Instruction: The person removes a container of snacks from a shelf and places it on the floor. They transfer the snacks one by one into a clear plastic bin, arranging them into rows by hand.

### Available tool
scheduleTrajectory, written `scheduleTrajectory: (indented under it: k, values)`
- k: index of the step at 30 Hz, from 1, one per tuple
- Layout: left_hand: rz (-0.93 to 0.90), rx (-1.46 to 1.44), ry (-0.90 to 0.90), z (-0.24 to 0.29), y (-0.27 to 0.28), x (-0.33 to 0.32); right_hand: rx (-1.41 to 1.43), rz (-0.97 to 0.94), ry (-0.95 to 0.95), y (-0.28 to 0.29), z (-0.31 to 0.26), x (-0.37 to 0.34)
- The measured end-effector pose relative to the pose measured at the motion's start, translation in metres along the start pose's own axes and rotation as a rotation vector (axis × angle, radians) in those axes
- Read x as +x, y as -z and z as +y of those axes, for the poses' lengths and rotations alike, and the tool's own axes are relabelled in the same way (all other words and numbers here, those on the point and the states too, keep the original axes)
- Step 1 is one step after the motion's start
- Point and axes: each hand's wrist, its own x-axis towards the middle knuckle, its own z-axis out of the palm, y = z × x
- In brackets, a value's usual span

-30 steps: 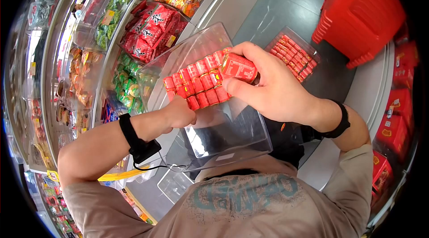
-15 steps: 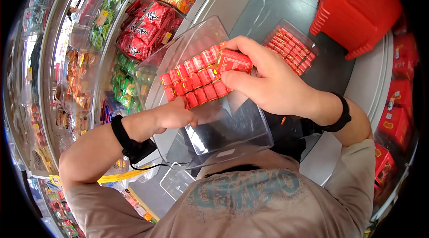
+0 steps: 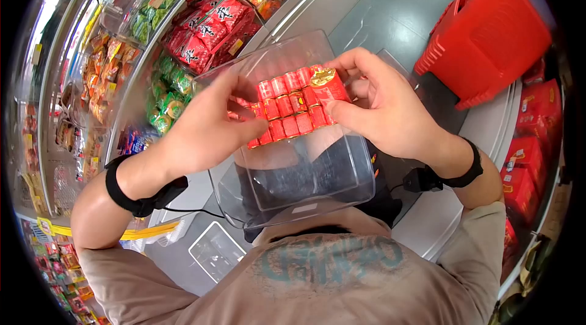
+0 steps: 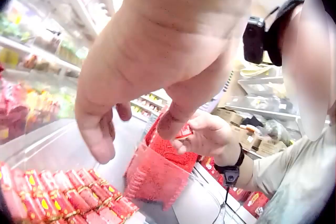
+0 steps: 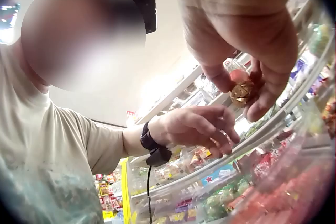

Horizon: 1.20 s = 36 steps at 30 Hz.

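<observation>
A clear plastic bin (image 3: 287, 193) lies at the person's lap, with neat rows of small red-wrapped rolls (image 3: 287, 105) at its far end. My right hand (image 3: 384, 105) pinches one red-wrapped roll (image 3: 329, 85) between thumb and fingers, over the right end of the rows. Its twisted gold foil end (image 5: 241, 94) faces the right wrist camera. My left hand (image 3: 210, 126) hovers at the left end of the rows, fingers loosely bent and holding nothing. In the left wrist view its fingers hang above the rolls (image 4: 68, 198).
Shelves of bagged snacks run along the left, with red packets (image 3: 210, 25) and green-wrapped sweets (image 3: 171, 96) nearest the bin. A red basket (image 3: 482, 38) stands on the floor at the right. Red boxes (image 3: 525, 166) line the right-hand shelf. An empty-looking clear container (image 3: 217, 251) lies lower left.
My left hand has lifted off the lower left of the rows and spread its fingers beside them. The roll in my right hand has turned, bringing its gold end into sight.
</observation>
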Motion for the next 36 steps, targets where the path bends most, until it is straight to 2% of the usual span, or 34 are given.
scheduleTrajectory:
  k: [1,4,6,8,11,12,15,17,18,20,22,25,29,32,36]
  values:
    - [0.088,-0.012,-0.120,0.010,-0.001,-0.007,-0.019,-0.023,-0.022,-0.004,-0.008,0.002]
    - [0.151,-0.077,-0.361,0.029,-0.007,-0.019,-0.047,-0.063,-0.075,-0.020,-0.021,0.012]
    - [0.174,0.004,-0.467,0.026,-0.010,-0.019,-0.043,-0.094,-0.074,-0.032,-0.024,0.018]
    - [0.225,0.152,-0.548,0.014,-0.010,-0.017,-0.017,-0.137,-0.051,-0.043,-0.017,0.020]
    - [0.226,0.247,-0.455,0.007,-0.010,-0.019,-0.002,-0.144,-0.036,-0.052,-0.001,0.024]
    - [0.277,0.322,-0.621,-0.003,-0.011,-0.014,-0.077,-0.197,0.023,-0.052,0.000,0.024]
    - [0.215,0.374,-0.520,-0.032,-0.012,-0.011,-0.262,-0.273,0.086,-0.048,0.001,0.020]
    - [0.114,0.555,-0.424,-0.044,-0.007,-0.013,-0.332,-0.221,-0.029,-0.043,-0.003,0.014]
    - [0.049,0.673,-0.376,-0.047,-0.004,-0.014,-0.300,-0.118,0.082,-0.039,0.006,0.014]
    - [-0.116,0.845,-0.293,-0.050,0.002,-0.011,-0.249,-0.102,0.074,-0.030,0.008,0.013]
    - [-0.192,0.819,-0.234,-0.056,0.000,-0.008,-0.209,-0.091,0.016,-0.024,0.006,0.009]
    - [-0.295,0.816,-0.162,-0.065,-0.007,-0.002,-0.211,-0.073,0.131,-0.017,0.013,0.004]
    - [-0.337,0.863,-0.135,-0.099,-0.015,0.012,-0.108,-0.065,0.136,-0.008,0.022,-0.005]
    - [-0.437,0.952,0.052,-0.081,-0.023,0.013,-0.104,-0.094,0.061,0.007,0.014,-0.007]
    - [-0.480,0.994,0.105,-0.069,-0.028,0.015,0.003,-0.056,0.009,0.022,0.015,-0.009]
